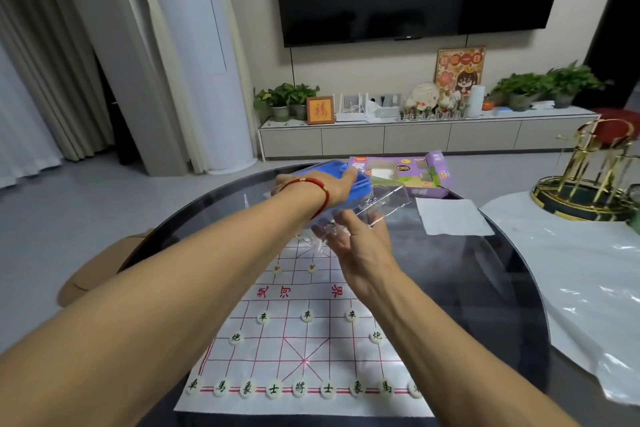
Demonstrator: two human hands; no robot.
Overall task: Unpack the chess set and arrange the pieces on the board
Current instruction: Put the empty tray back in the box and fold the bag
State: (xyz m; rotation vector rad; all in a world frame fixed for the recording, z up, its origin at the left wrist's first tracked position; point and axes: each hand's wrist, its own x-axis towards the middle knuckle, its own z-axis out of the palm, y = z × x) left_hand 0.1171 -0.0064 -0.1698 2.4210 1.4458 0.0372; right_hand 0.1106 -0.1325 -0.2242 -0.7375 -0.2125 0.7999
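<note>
Gripping blue tray (349,189) | left hand (332,185) | board's (311,350) far edge

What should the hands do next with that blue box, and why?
Probably tip the next piece out of the blue tray over the far half of the board. The left hand grips the tray and the right hand holds the clear plastic cover beneath it. The near side looks mostly set, while only two pieces show on the far side.
</note>
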